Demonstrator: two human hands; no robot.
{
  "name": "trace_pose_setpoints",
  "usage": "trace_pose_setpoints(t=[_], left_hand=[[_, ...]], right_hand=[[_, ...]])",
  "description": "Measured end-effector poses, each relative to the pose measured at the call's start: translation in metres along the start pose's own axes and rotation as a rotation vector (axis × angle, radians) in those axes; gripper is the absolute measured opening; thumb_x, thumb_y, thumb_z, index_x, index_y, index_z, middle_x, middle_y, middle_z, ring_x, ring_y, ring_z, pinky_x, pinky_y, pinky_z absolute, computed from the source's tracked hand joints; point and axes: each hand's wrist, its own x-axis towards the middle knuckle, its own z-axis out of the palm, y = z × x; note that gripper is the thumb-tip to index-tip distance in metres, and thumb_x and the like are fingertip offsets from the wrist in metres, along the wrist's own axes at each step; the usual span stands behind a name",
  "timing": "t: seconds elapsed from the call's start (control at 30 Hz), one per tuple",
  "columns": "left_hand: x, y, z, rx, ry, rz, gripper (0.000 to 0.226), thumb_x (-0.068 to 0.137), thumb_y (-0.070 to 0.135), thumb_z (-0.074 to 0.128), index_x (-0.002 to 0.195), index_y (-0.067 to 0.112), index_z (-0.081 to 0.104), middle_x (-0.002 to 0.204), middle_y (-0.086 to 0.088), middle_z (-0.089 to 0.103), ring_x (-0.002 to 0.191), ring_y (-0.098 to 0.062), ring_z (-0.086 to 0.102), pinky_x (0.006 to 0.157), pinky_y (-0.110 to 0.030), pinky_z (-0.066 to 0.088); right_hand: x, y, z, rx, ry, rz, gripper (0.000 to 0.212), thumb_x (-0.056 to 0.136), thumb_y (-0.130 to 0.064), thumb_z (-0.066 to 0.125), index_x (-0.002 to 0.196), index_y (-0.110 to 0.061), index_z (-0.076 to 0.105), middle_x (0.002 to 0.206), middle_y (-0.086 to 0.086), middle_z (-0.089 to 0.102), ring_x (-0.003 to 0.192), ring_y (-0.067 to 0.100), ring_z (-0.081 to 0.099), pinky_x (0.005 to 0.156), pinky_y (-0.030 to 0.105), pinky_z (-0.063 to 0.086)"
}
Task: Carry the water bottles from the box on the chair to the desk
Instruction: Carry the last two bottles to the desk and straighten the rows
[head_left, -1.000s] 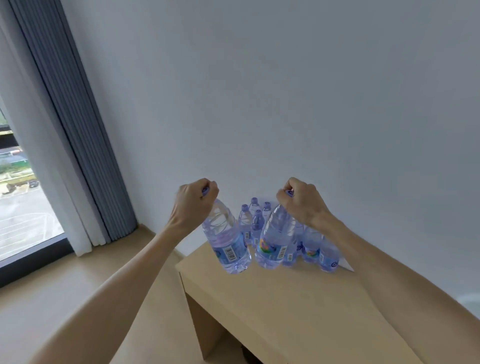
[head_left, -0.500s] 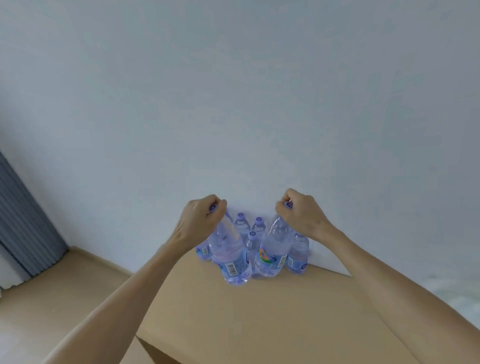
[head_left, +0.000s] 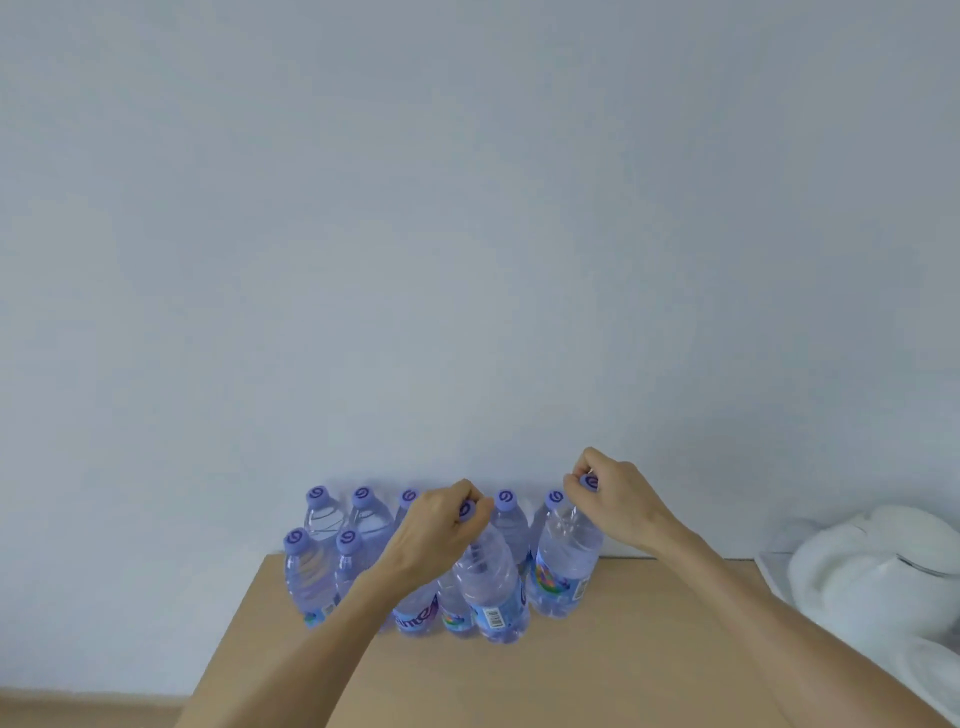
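Note:
My left hand (head_left: 441, 535) grips the purple cap of a clear water bottle (head_left: 493, 592), which stands or hangs just at the wooden desk (head_left: 597, 665) in front of the others. My right hand (head_left: 618, 499) pinches the cap of a second bottle (head_left: 566, 566) at the right end of the group. Several more purple-capped bottles (head_left: 317, 566) stand in rows along the wall at the back of the desk. Whether the two held bottles touch the desk top I cannot tell. The box and the chair are out of view.
A white wall (head_left: 467, 234) rises right behind the bottles. White bedding or a pillow (head_left: 878, 577) lies to the right of the desk. Wooden floor (head_left: 88, 706) shows at the lower left, past the desk's left edge.
The view has swung right and closer to the desk; the curtain and window are gone from sight. Both hands have lowered their bottles down among the group by the wall.

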Motion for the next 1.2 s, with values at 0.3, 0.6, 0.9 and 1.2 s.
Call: trace_pose_setpoints(t=[0.3, 0.6, 0.9, 1.2], left_hand=[[0.015, -0.024, 0.040, 0.092, -0.268, 0.162, 0.026, 0.092, 0.034, 0.054, 0.082, 0.011, 0.056, 0.071, 0.010, 0.054, 0.065, -0.009, 0.049, 0.064, -0.024, 0.043], [0.022, -0.039, 0.066, 0.380, -0.351, 0.283, 0.024, 0.091, 0.049, 0.045, 0.097, 0.027, 0.055, 0.094, 0.011, 0.056, 0.073, -0.006, 0.047, 0.063, -0.022, 0.034], [0.033, -0.043, 0.073, 0.449, -0.320, 0.297, 0.024, 0.093, 0.044, 0.046, 0.100, 0.024, 0.057, 0.099, 0.007, 0.060, 0.076, -0.013, 0.051, 0.065, -0.024, 0.035], [0.031, -0.048, 0.070, 0.477, -0.354, 0.233, 0.039, 0.083, 0.058, 0.056, 0.106, 0.027, 0.048, 0.101, 0.013, 0.057, 0.078, -0.010, 0.041, 0.080, -0.026, 0.028]], right_hand=[[-0.012, 0.042, 0.033, -0.105, 0.012, 0.143, 0.021, 0.090, -0.038, 0.056, 0.075, -0.029, 0.045, 0.062, -0.007, 0.059, 0.054, 0.007, 0.051, 0.052, 0.024, 0.040], [-0.009, 0.063, 0.047, -0.121, -0.066, 0.131, 0.019, 0.086, -0.042, 0.062, 0.082, -0.026, 0.053, 0.076, -0.009, 0.064, 0.069, 0.007, 0.058, 0.059, 0.022, 0.042], [-0.012, 0.063, 0.071, -0.056, -0.094, 0.107, 0.026, 0.077, -0.050, 0.070, 0.083, -0.030, 0.055, 0.078, -0.014, 0.061, 0.073, 0.003, 0.056, 0.063, 0.019, 0.042], [-0.017, 0.069, 0.064, 0.011, -0.179, 0.075, 0.036, 0.074, -0.042, 0.076, 0.096, -0.022, 0.055, 0.083, -0.009, 0.057, 0.065, 0.002, 0.044, 0.062, 0.017, 0.038]])
